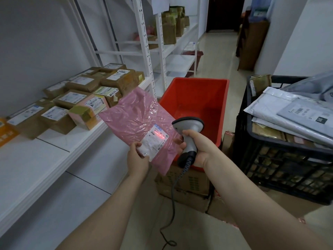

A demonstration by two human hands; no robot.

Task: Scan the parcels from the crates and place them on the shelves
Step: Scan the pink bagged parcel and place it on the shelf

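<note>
My left hand point(137, 157) pinches the near edge of a pink plastic parcel point(137, 116), thumb on its white label point(155, 141). A red scan line glows across that label. My right hand point(198, 147) grips the handle of a grey and white barcode scanner point(187, 127), whose head points at the label from the right. Behind the parcel stands a red crate point(212, 85), its visible inside bare. A black crate point(281, 159) at the right is piled with grey and white mailers. The white shelf point(59, 141) on the left carries several brown and pink boxes.
The red crate rests on cardboard boxes point(182, 186) on the floor. The scanner's cable point(172, 204) hangs down and coils on the tiles. More white shelving point(180, 64) with brown parcels runs down the corridor. A dark doorway lies at the far end.
</note>
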